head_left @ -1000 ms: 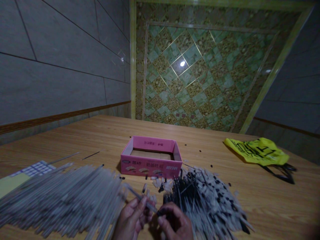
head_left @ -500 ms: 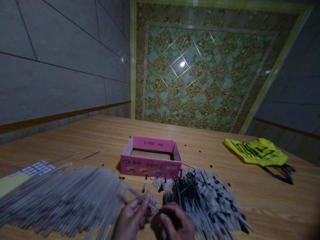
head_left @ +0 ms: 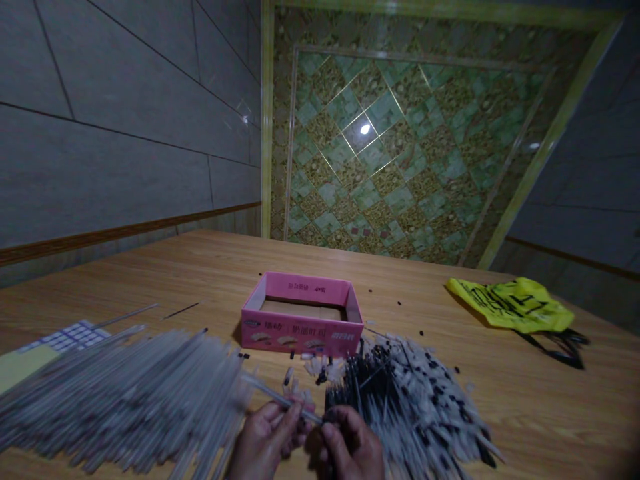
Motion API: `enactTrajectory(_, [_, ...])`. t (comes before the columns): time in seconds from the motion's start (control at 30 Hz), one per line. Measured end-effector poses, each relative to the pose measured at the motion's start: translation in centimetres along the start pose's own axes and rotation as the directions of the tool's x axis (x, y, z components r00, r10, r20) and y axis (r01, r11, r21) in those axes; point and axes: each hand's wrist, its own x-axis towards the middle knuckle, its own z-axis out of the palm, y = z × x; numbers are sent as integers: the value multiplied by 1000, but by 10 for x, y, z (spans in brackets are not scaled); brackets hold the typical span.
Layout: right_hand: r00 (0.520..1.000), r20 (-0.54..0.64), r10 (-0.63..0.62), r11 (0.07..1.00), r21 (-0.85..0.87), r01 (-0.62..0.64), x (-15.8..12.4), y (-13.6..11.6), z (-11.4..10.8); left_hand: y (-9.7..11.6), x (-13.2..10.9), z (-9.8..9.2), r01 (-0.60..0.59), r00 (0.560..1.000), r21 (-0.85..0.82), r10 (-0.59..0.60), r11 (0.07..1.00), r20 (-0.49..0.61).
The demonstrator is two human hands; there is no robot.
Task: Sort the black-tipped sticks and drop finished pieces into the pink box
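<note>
At the bottom edge my left hand [head_left: 267, 440] pinches a thin grey tube [head_left: 273, 395] that slants up to the left. My right hand [head_left: 350, 447] is closed on the tube's near end, fingertips meeting the left hand's. To the left lies a big heap of long grey tubes [head_left: 120, 397]. To the right is a pile of black refills with white ends [head_left: 410, 400]. Just beyond my hands stands a pink cardboard box [head_left: 303, 331], open on top, with nothing showing inside.
The wooden table [head_left: 200, 273] carries a yellow plastic bag with black handles [head_left: 515, 303] at the right, a calculator and yellow pad [head_left: 55, 340] at the left, small loose caps [head_left: 320, 367] before the box. Tiled walls rise behind.
Both hands have stayed at the bottom edge; my right hand's fingers shifted slightly along the tube's end and the tube tilted a little. Nothing else moved.
</note>
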Motion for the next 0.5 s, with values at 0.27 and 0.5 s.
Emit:
enactTrajectory(0.27, [974,54,-220,896,-382,224,0,1,1,-3,1,-2,6,1000,15,-6,1000,6])
enactTrajectory(0.5, [980,59,-190,861,-469,195,-2,2,-2,-11,4,-2,3,999,11,-4,1000,41])
